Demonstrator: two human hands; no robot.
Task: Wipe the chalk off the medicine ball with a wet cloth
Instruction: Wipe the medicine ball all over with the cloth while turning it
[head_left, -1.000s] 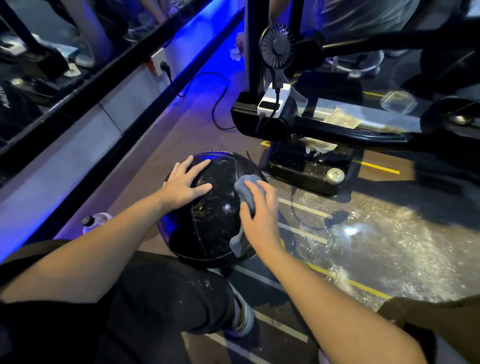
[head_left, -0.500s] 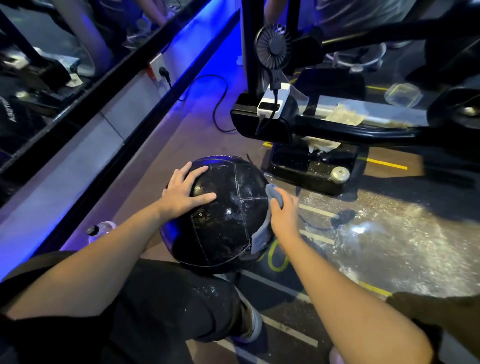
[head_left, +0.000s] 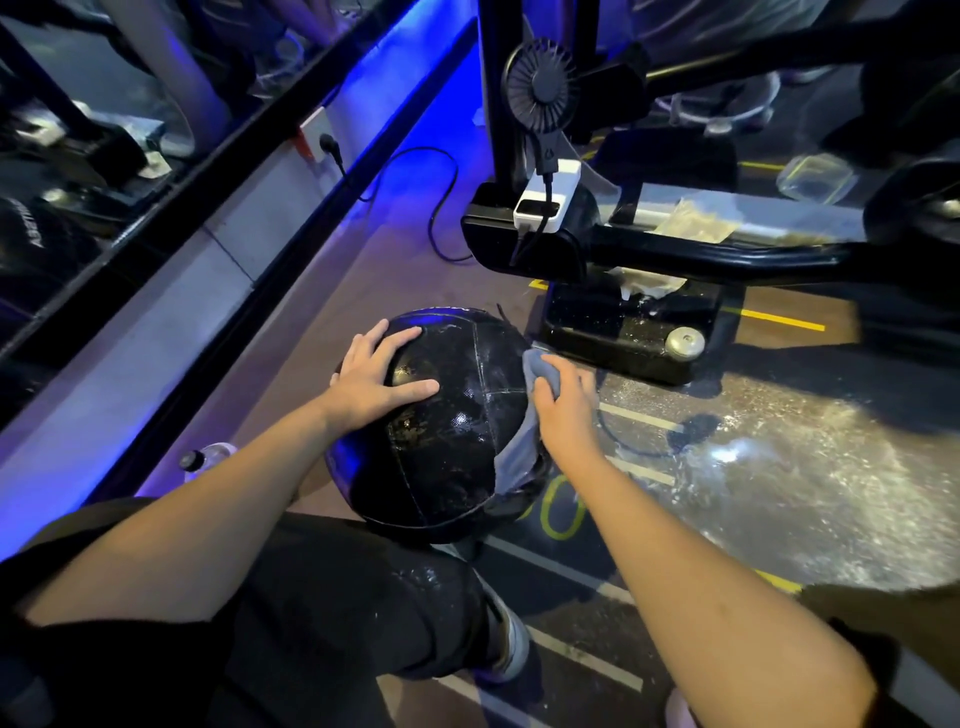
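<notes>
Resting on the floor just ahead of the person's bent knee (head_left: 332, 587), a black medicine ball (head_left: 441, 431) shows wet, shiny panels with pale streaks along its seams. The left hand (head_left: 374, 379) lies flat on the ball's upper left side, fingers spread and released — gripping nothing. The right hand (head_left: 563, 410) clutches a grey wet cloth (head_left: 543, 371) against the ball's right side — its tail hangs down the ball. Beyond the ball stands a black machine base (head_left: 623, 332) carrying a small fan (head_left: 540, 83). Left of the ball lies a plastic bottle (head_left: 208, 457).
</notes>
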